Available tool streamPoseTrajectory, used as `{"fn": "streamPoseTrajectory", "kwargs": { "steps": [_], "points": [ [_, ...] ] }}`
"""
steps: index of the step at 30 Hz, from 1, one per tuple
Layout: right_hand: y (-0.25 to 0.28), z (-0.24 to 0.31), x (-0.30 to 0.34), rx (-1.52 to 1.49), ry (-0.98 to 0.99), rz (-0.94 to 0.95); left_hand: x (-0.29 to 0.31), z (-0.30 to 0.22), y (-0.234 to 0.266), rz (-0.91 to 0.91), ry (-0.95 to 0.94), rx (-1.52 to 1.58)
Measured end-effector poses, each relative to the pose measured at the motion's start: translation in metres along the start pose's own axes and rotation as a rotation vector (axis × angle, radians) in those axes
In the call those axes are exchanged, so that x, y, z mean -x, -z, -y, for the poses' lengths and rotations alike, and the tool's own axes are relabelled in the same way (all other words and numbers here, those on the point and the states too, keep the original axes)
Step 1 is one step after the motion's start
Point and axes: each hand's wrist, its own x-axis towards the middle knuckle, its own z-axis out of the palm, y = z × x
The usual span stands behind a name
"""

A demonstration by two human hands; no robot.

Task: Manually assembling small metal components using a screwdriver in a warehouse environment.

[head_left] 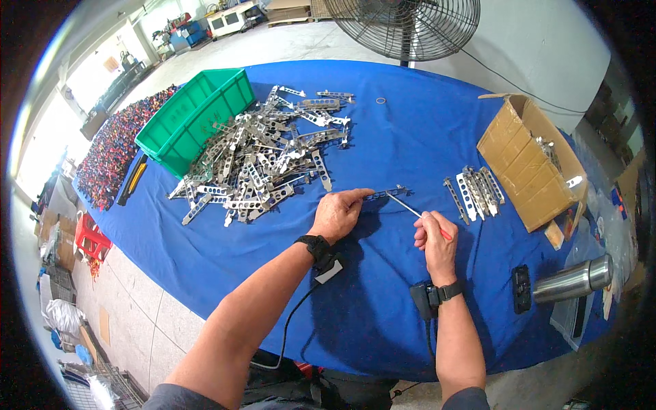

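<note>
My left hand [336, 214] has its index finger stretched along a flat metal strip with round holes [389, 193] and holds its left end against the blue cloth. The other fingers are curled, and part of the strip lies hidden under them. From the right, my right hand [438, 242] grips a slim tool with a thin pale shaft and a red end [406, 206]. Its tip touches or hovers just over the strip; I cannot tell which. Several similar strips [476, 194] lie side by side to the right. A big loose heap of them [263, 154] is at the left.
A green crate [198, 123] tilts behind the heap, near many small coloured pieces [119, 147]. On the right are an open cardboard box [526, 164], a black object [521, 289] and a steel flask [574, 279]. A fan [406, 24] stands beyond the table. Cables trail from both wrists.
</note>
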Motion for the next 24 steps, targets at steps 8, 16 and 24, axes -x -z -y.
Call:
{"fn": "streamPoseTrajectory", "kwargs": {
  "steps": [8,16,24],
  "points": [
    [-0.0044,0.0018,0.0002,0.033,0.053,-0.019,-0.0004,0.001,0.001,0.033,-0.002,-0.029],
    [-0.0028,-0.0044,-0.0016,-0.035,0.012,-0.035,-0.0004,-0.0021,0.0009,0.032,0.014,-0.017],
    [-0.0027,0.0039,0.0011,0.004,0.017,0.0,-0.0005,-0.0076,0.0036,0.055,0.054,-0.006]
  ]
}}
